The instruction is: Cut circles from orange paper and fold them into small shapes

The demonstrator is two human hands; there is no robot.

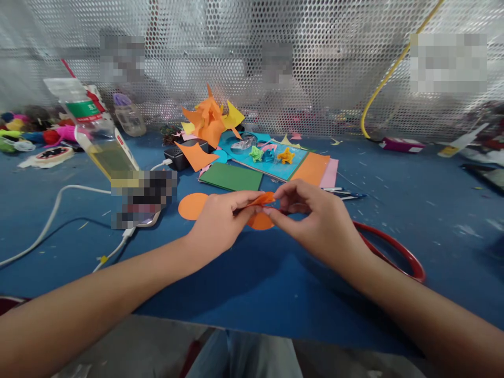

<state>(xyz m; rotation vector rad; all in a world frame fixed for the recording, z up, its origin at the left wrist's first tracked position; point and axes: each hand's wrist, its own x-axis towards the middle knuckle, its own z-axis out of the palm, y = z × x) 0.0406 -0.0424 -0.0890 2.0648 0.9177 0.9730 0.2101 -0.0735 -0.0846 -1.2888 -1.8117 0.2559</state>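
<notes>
My left hand (218, 218) is closed on a small folded piece of orange paper (264, 199), pinched between thumb and forefinger. From the other side my right hand (321, 223) has thumb and forefinger at the paper's right edge, its other fingers curled. Just beneath the hands lies an orange paper circle (261, 221), partly hidden by them. Another orange paper circle (191, 206) rests on the table beside my left hand. Red scissor-like handles (414, 264) lie to the right, partly covered by my right forearm.
Beyond my hands are green paper (232, 177), orange sheets (309, 169), a blue booklet (285, 164) with small folded stars, and orange scraps (208, 122). A tilted bottle (106, 152), a phone (144, 199) and a white cable (59, 202) occupy the left. Pens (346, 193) lie right.
</notes>
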